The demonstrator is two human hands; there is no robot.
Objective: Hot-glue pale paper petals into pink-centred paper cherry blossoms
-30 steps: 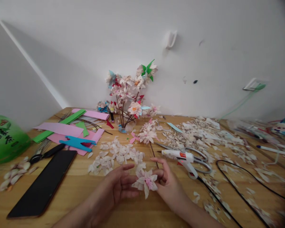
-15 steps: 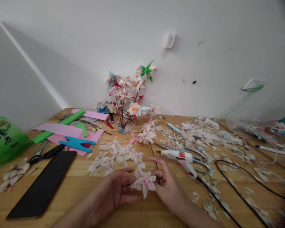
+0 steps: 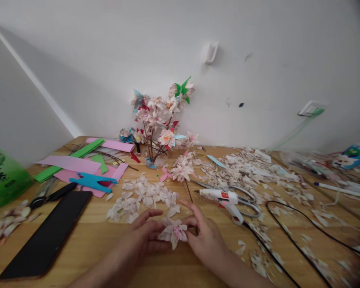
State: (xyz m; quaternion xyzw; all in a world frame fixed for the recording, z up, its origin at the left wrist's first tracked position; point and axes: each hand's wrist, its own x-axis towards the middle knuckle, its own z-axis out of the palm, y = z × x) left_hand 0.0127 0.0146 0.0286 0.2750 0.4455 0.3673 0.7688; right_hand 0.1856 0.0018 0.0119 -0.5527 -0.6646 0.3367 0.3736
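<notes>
A pale flower with a pink centre (image 3: pixel 173 233) is between my two hands, low in the middle of the view. My right hand (image 3: pixel 205 236) pinches it at its right edge, thumb and fingers together and the index finger raised. On the flower's other side, my left hand (image 3: pixel 141 236) has its fingers apart and curved, with the fingertips beside or behind the petals; whether they touch it is unclear. Just beyond lie loose white petals (image 3: pixel 150 194). Another pale flower on a brown stem (image 3: pixel 182 168) lies past my right hand.
A glass (image 3: pixel 156 161) holds flowering stems by the wall. A white glue gun (image 3: pixel 219 196) and scissors (image 3: pixel 249 204) lie right, near petal scraps and black cable. Coloured paper strips (image 3: pixel 69 164), a black phone (image 3: pixel 48 236) and a green bottle (image 3: pixel 6 180) are left.
My left hand has closed in on the flower and turned slightly over it. Flower and right hand sit a little further left in view, and the whole scene has shifted left with the camera.
</notes>
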